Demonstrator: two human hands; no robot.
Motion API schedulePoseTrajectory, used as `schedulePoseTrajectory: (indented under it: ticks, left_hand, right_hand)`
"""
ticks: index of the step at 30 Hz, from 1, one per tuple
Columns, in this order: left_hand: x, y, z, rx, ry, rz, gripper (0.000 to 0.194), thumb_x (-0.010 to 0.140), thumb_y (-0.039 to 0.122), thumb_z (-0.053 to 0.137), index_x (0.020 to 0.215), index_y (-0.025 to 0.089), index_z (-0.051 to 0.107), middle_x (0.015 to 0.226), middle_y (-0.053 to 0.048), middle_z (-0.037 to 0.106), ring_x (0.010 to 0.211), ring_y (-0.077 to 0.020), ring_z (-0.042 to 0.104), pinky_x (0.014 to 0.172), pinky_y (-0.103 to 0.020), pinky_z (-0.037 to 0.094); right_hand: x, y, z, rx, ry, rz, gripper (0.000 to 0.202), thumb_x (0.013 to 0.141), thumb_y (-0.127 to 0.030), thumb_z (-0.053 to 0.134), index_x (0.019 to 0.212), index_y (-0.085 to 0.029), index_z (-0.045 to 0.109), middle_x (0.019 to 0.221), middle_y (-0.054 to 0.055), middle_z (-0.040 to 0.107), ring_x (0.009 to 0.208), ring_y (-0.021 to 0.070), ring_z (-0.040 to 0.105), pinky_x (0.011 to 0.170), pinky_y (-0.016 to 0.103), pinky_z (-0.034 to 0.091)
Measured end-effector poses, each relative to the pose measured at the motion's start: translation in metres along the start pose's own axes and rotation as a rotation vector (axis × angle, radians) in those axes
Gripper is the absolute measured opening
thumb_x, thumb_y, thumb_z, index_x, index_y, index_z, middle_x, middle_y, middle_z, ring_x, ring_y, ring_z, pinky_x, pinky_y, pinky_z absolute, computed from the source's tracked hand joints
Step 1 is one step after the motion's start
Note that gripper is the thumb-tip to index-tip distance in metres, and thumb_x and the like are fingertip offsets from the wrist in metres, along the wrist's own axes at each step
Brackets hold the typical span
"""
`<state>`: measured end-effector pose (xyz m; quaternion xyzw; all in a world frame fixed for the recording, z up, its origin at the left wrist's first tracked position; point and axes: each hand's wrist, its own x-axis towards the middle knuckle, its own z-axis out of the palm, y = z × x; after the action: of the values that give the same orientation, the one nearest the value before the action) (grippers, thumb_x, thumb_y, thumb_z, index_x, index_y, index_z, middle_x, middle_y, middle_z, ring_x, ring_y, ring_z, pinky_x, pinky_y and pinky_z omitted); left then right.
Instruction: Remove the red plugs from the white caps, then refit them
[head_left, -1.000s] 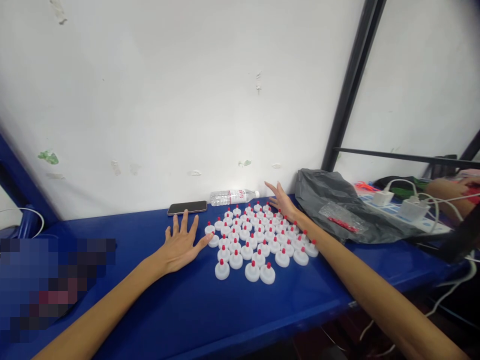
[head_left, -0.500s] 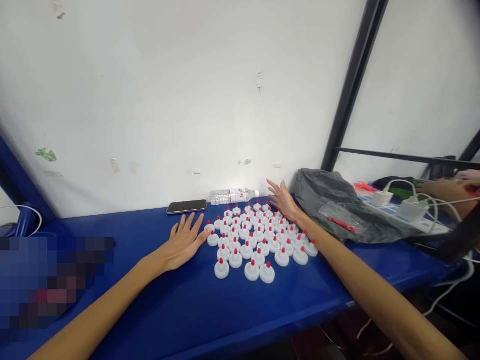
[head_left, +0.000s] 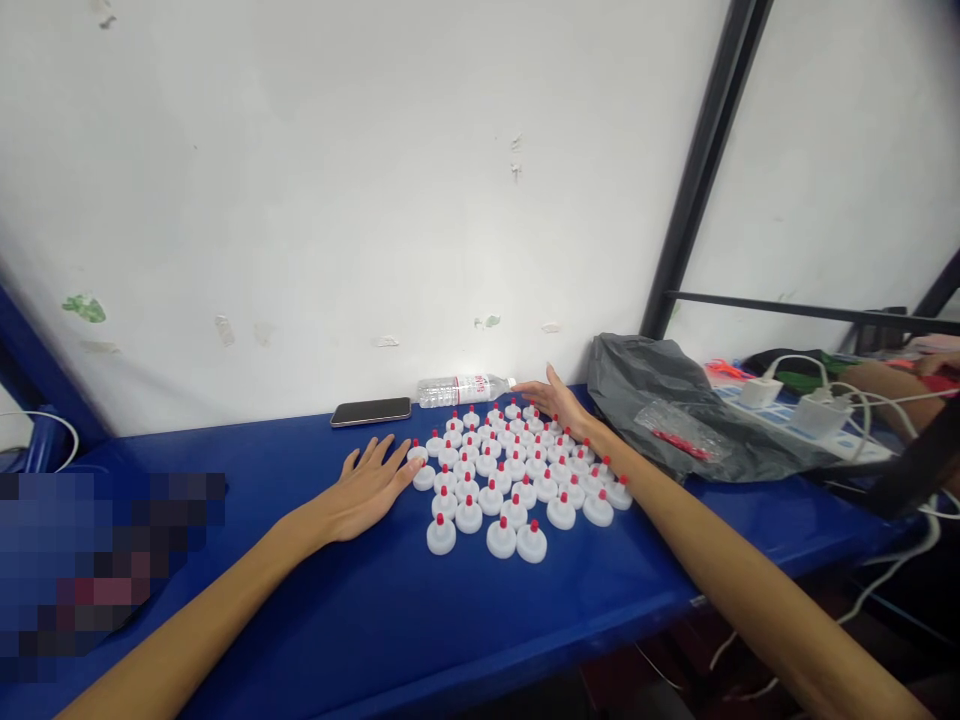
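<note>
Several white caps with red tips (head_left: 490, 496) stand upright, packed close together on the blue tabletop (head_left: 360, 620). My left hand (head_left: 373, 490) rests flat at the left side of the group, fingers apart, its thumb beside the nearest caps. Along the far right edge of the group, my right hand (head_left: 559, 405) has its fingers stretched toward the left and its palm turned to the caps. Neither hand holds anything. My right forearm passes close to the caps at the right, and some there are partly hidden.
Against the wall lies a clear plastic bottle (head_left: 463, 390), with a phone (head_left: 371, 412) left of it. At the right are a grey plastic bag (head_left: 637, 385), a clear packet with red pieces (head_left: 682, 432) and a power strip with chargers (head_left: 821, 415). A blurred patch covers the left.
My right hand's fingers have swung lower and leftward, now near the bottle's cap. My left hand stays in place beside the caps. The view has shifted slightly.
</note>
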<state>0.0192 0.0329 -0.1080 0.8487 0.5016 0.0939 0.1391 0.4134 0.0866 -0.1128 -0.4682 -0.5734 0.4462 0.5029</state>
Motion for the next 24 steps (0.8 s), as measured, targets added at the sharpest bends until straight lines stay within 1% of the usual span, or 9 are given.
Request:
schedulePoseTrajectory:
  ticks: [4, 8, 12, 15, 16, 17, 19, 22, 24]
  left_hand:
    - [-0.003, 0.005, -0.005, -0.008, 0.037, 0.038, 0.077, 0.102, 0.070, 0.020, 0.163, 0.025, 0.035, 0.169, -0.014, 0.035, 0.158, -0.0381, 0.023, 0.124, -0.064, 0.020]
    - [-0.004, 0.012, -0.016, -0.027, 0.164, 0.138, 0.066, 0.103, 0.065, 0.029, 0.155, 0.027, 0.043, 0.157, -0.014, 0.048, 0.146, -0.0327, 0.045, 0.117, -0.053, 0.037]
    - [-0.011, 0.027, -0.031, -0.017, 0.272, 0.277, 0.044, 0.105, 0.054, 0.035, 0.117, 0.022, 0.063, 0.122, -0.010, 0.063, 0.116, -0.0261, 0.060, 0.100, -0.042, 0.047]
    - [-0.025, 0.045, -0.037, 0.031, 0.245, 0.364, 0.034, 0.105, 0.043, 0.037, 0.096, 0.022, 0.063, 0.095, -0.004, 0.066, 0.094, -0.0215, 0.063, 0.087, -0.035, 0.047]
    - [-0.032, 0.052, -0.037, 0.055, 0.217, 0.386, 0.032, 0.104, 0.041, 0.039, 0.094, 0.022, 0.063, 0.089, -0.002, 0.066, 0.086, -0.0201, 0.063, 0.081, -0.034, 0.047]
    - [-0.039, 0.059, -0.036, 0.083, 0.183, 0.403, 0.029, 0.104, 0.040, 0.042, 0.093, 0.023, 0.063, 0.086, -0.001, 0.066, 0.080, -0.0192, 0.063, 0.075, -0.033, 0.045]
    - [-0.053, 0.072, -0.031, 0.155, 0.144, 0.420, 0.025, 0.102, 0.038, 0.045, 0.093, 0.023, 0.063, 0.088, -0.002, 0.068, 0.076, -0.0201, 0.064, 0.068, -0.033, 0.041]
    - [-0.068, 0.087, -0.019, 0.247, 0.125, 0.389, 0.025, 0.103, 0.036, 0.043, 0.093, 0.022, 0.062, 0.090, -0.004, 0.071, 0.075, -0.0234, 0.066, 0.064, -0.034, 0.035]
    - [-0.073, 0.093, -0.010, 0.280, 0.113, 0.351, 0.023, 0.104, 0.029, 0.040, 0.099, 0.022, 0.062, 0.089, -0.004, 0.072, 0.073, -0.0238, 0.068, 0.061, -0.034, 0.033]
  right_hand:
    - [0.000, -0.004, 0.000, -0.020, 0.015, 0.009, 0.031, 0.103, -0.039, 0.061, 0.128, -0.022, 0.065, 0.136, 0.010, 0.063, 0.114, 0.0239, 0.065, 0.098, 0.046, 0.056]
    - [-0.003, -0.010, -0.001, -0.050, 0.072, -0.013, 0.029, 0.103, -0.039, 0.060, 0.126, -0.022, 0.066, 0.135, 0.009, 0.063, 0.113, 0.0232, 0.065, 0.097, 0.045, 0.056]
    - [-0.006, -0.031, -0.004, -0.092, 0.192, -0.099, 0.032, 0.101, -0.042, 0.063, 0.123, -0.019, 0.066, 0.129, 0.009, 0.066, 0.110, 0.0236, 0.067, 0.096, 0.047, 0.056]
    - [-0.018, -0.064, -0.004, -0.133, 0.310, -0.247, 0.042, 0.104, -0.052, 0.052, 0.101, -0.016, 0.073, 0.114, 0.010, 0.073, 0.112, 0.0252, 0.066, 0.107, 0.051, 0.046]
    - [-0.026, -0.078, -0.003, -0.146, 0.349, -0.318, 0.047, 0.104, -0.054, 0.047, 0.092, -0.018, 0.075, 0.110, 0.009, 0.074, 0.113, 0.0253, 0.065, 0.111, 0.049, 0.042]
    - [-0.039, -0.092, 0.000, -0.158, 0.380, -0.399, 0.044, 0.103, -0.053, 0.051, 0.090, -0.019, 0.076, 0.109, 0.008, 0.075, 0.115, 0.0247, 0.064, 0.113, 0.046, 0.040]
    - [-0.072, -0.118, 0.012, -0.160, 0.424, -0.563, 0.037, 0.101, -0.052, 0.054, 0.093, -0.023, 0.076, 0.109, 0.004, 0.075, 0.113, 0.0225, 0.065, 0.112, 0.040, 0.040]
    - [-0.136, -0.144, 0.039, -0.191, 0.479, -0.796, 0.035, 0.103, -0.045, 0.052, 0.086, -0.025, 0.075, 0.087, 0.001, 0.073, 0.087, 0.0202, 0.068, 0.097, 0.039, 0.050]
    - [-0.175, -0.151, 0.057, -0.365, 0.458, -0.862, 0.037, 0.105, -0.037, 0.050, 0.079, -0.025, 0.073, 0.079, 0.000, 0.072, 0.080, 0.0185, 0.068, 0.103, 0.040, 0.047]
